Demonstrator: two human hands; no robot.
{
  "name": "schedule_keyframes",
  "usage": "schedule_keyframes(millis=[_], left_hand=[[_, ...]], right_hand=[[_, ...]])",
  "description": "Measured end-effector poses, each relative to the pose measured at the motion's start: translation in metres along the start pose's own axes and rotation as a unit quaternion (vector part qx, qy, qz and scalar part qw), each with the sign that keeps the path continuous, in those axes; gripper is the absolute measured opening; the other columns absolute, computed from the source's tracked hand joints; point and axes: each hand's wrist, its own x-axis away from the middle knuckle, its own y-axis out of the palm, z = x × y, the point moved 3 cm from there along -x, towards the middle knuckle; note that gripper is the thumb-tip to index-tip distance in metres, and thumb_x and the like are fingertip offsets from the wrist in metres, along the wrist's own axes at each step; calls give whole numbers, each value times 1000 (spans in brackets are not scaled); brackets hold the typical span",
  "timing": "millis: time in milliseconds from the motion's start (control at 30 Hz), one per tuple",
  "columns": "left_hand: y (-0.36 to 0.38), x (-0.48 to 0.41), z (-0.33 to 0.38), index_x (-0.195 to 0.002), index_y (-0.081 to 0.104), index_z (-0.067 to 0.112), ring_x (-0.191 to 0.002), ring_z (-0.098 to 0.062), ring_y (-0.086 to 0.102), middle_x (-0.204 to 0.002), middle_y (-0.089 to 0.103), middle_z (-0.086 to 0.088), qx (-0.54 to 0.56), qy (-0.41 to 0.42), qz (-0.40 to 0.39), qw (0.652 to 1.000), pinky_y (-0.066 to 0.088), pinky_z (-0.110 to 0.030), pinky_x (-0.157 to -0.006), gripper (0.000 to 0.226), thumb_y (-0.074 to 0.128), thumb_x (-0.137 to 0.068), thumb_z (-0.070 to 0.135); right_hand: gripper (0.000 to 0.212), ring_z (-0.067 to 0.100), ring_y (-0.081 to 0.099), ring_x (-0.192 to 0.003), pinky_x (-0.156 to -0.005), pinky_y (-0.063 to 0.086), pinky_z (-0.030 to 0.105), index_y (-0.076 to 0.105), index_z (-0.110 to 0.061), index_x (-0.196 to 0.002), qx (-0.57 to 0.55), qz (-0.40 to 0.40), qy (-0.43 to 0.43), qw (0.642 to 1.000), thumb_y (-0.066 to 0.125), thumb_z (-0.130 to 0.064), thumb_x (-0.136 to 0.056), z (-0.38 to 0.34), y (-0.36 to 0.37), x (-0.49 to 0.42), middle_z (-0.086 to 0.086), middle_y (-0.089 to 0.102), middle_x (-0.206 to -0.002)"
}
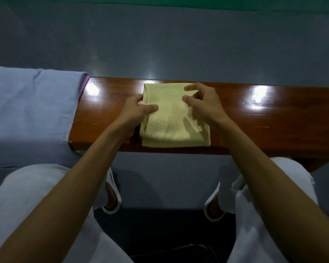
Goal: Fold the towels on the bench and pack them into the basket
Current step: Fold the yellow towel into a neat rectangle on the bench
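Folding step appears near complete: yellow towel (174, 118) lies folded mid-counter (273, 118), left hand (136, 112) pinching its left edge, right hand (203, 103) half-open, fingers resting on top; next, lift to a basket not in view.

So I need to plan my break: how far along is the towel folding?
The yellow towel already lies folded into a compact rectangle on the bench. Both hands are on it: left hand grips its left edge, right hand rests on top. The blue cloth lies unfolded. No basket in view, so packing remains.
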Motion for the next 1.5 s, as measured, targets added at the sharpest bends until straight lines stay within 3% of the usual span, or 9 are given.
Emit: schedule_keyframes(millis=[167, 267, 333, 433, 533, 600, 733, 1033, 1500], left_hand=[[-6, -1, -2, -115, 63, 10, -91, -22, 71, -111, 70, -10, -31, -14, 26, 999, 55, -26, -55, 31, 75, -88, 3], [-12, 2, -2, -120, 59, 5, -82, -17, 66, -106, 65, -7, -88, -30, 41, 995, 50, -22, -49, 35, 76, -89, 8], [-15, 6, 0, -121, 55, 12, -92, -17, 62, -110, 59, -1, -233, 8, 110, 966, 51, -27, -65, 44, 78, -89, 31], [-1, 14, 7, -130, 52, 15, -111, -16, 47, -128, 50, -5, -382, 178, 209, 883, 43, -34, -90, 52, 63, -95, 53], [28, 14, 5, -151, 42, 18, -139, -22, 39, -152, 43, -5, -425, 301, 116, 846, 34, -43, -116, 56, 39, -105, 52], [41, 8, -7, -162, 24, 24, -157, -20, 14, -169, 22, -2, -476, 283, 38, 832, 14, -45, -127, 61, 22, -109, 53], [46, -4, -25, -165, 1, 26, -157, -16, -14, -172, -7, 1, -553, 228, 4, 802, -8, -46, -127, 73, 1, -103, 64], [34, -11, -28, -163, -7, 13, -157, -19, -17, -171, -15, -5, -554, 186, 52, 810, -7, -51, -127, 99, -6, -91, 81], [12, -14, -32, -164, -9, 18, -156, -20, -19, -171, -16, 1, -546, 193, 47, 814, -12, -50, -126, 95, -7, -91, 80]], right_hand=[[35, 16, 64, -93, -85, 58, 35, 61, -17, -131, 101, 20, -31, 994, 68, -25, -97, 10, -5, 9, 1, 65, -103], [32, 13, 57, -100, -81, 52, 26, 63, -18, -124, 211, 86, -84, 970, 68, -30, -94, 11, -4, 14, -1, 63, -109], [37, 16, 50, -112, -85, 47, 26, 61, -16, -126, 266, 115, -123, 949, 66, -32, -93, 9, -2, 15, 3, 59, -122], [55, 26, 33, -146, -118, 34, 46, 47, -13, -147, 298, 70, -139, 942, 57, -38, -99, 10, 9, 13, 8, 44, -153], [70, 25, -2, -158, -128, 8, 51, 14, -15, -163, 360, -40, -124, 924, 36, -48, -106, 20, 28, 11, 5, 8, -171], [71, 23, -12, -157, -128, 1, 52, 1, -17, -164, 385, -91, -123, 910, 23, -54, -107, 27, 35, 11, 3, -6, -172], [78, 21, -16, -156, -127, -4, 51, -3, -20, -164, 403, -104, -129, 900, 17, -64, -102, 36, 35, 9, 2, -12, -171], [85, 22, -17, -156, -126, -4, 53, -7, -21, -163, 407, -66, -78, 908, 8, -73, -98, 48, 25, 0, 1, -15, -170], [79, 24, -18, -156, -125, -6, 57, -9, -20, -163, 381, -58, -52, 921, 9, -66, -101, 56, 15, -4, -2, -16, -170]])
